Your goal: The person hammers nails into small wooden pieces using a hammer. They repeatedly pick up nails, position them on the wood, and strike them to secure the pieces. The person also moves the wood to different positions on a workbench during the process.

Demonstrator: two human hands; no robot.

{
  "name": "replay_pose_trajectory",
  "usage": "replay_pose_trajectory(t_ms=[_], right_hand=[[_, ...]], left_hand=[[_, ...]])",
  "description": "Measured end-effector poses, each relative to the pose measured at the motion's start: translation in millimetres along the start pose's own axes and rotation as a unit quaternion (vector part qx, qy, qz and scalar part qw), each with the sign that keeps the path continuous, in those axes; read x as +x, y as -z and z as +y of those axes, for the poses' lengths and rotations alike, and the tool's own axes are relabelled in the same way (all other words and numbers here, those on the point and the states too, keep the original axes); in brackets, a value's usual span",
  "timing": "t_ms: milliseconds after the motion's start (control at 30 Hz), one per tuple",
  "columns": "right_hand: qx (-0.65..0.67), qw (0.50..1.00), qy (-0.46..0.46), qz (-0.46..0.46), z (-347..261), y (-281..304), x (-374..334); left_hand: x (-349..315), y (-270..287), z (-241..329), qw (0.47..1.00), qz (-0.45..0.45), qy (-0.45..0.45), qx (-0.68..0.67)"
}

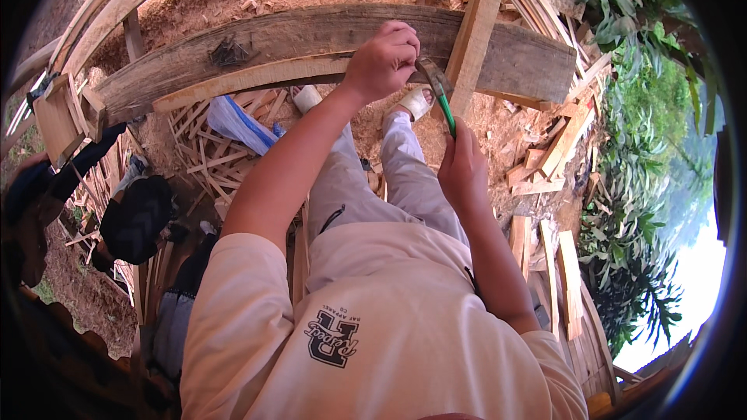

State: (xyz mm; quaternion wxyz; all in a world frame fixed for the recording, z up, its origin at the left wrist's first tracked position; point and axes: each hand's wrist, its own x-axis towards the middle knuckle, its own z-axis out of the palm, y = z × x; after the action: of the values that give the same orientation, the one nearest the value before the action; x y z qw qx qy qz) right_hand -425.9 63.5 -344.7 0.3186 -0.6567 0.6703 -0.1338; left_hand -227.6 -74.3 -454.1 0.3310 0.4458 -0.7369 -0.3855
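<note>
My right hand (464,162) is wrapped round the green handle of a hammer (443,103). The curved metal head lies over the weathered beam (303,37), beside an upright wooden post (476,27). Close to that head, above the beam, my left hand (386,61) has its fingers curled together. Whatever they may pinch is hidden from this view. Below the beam's near side runs a paler strip of wood (253,80).
Offcuts and thin wood strips (204,140) litter the ground around my feet, with a white and blue sack (241,123) among them. More timber pieces (556,144) lie at right. Another person in a dark cap (138,218) is low at left. Leafy plants (622,264) border the right side.
</note>
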Motion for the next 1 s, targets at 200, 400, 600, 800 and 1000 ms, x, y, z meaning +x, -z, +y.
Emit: replay_pose_trajectory(t_ms=[200,400,600,800,1000], right_hand=[[-0.021,0.997,0.058,0.052,-4.1,3.3,-4.6],[-0.003,0.996,0.061,0.069,9.7,-1.0,-5.8],[-0.042,0.999,0.000,-0.017,8.2,-4.2,1.5],[0.054,0.997,-0.056,0.027,11.6,19.1,-27.5],[0.156,0.982,-0.102,0.022,10.9,52.6,-59.4]], left_hand=[[1.0,-0.8,1.7,1.000,0.001,0.014,0.001],[0.2,-3.4,0.6,1.000,0.006,0.006,-0.008],[-0.5,-3.5,-5.0,1.000,0.001,-0.001,0.020],[-0.3,0.7,5.7,0.999,-0.032,0.014,0.016],[1.9,16.3,-7.4,0.996,-0.093,0.001,0.013]])
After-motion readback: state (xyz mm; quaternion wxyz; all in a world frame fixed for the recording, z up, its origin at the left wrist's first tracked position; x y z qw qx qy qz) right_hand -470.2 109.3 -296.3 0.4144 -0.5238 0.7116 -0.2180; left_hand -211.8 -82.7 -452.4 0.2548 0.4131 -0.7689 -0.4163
